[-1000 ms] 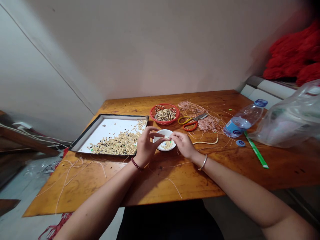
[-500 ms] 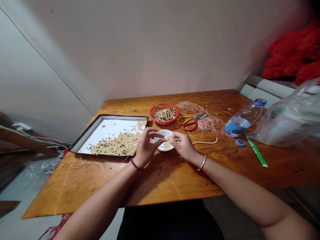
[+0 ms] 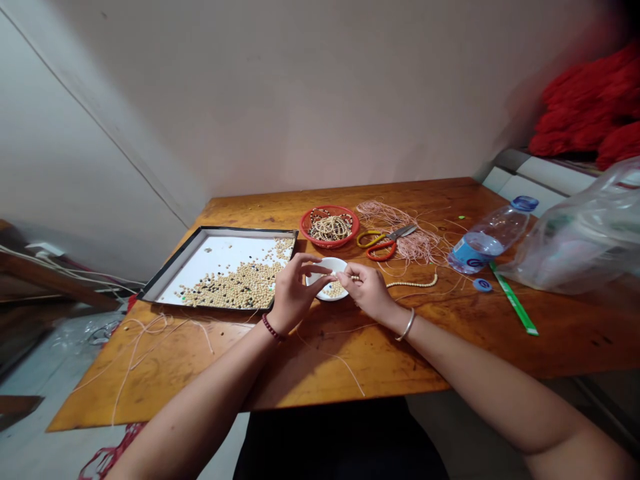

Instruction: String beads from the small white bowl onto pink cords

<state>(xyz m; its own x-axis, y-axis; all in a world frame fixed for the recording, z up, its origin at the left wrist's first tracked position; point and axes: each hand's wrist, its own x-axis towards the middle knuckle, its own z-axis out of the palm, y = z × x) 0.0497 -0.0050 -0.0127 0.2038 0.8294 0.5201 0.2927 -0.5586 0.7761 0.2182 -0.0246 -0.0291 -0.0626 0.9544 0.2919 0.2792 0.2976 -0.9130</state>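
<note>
The left hand [image 3: 293, 291] and right hand [image 3: 367, 291] have stayed just above a small white bowl [image 3: 311, 281] on the worktop [image 3: 320, 373]. The right hand pinches a short bead string [image 3: 355, 277] over the bowl. The left hand curls close, but I cannot tell if it holds anything.

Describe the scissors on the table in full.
The scissors have two plastic finger loops, one yellow and one orange-red, and metal blades that look closed or nearly so. They lie flat on the wooden table, with the blades pointing away and to the right. Loose pink cord lies around and under them.
</note>
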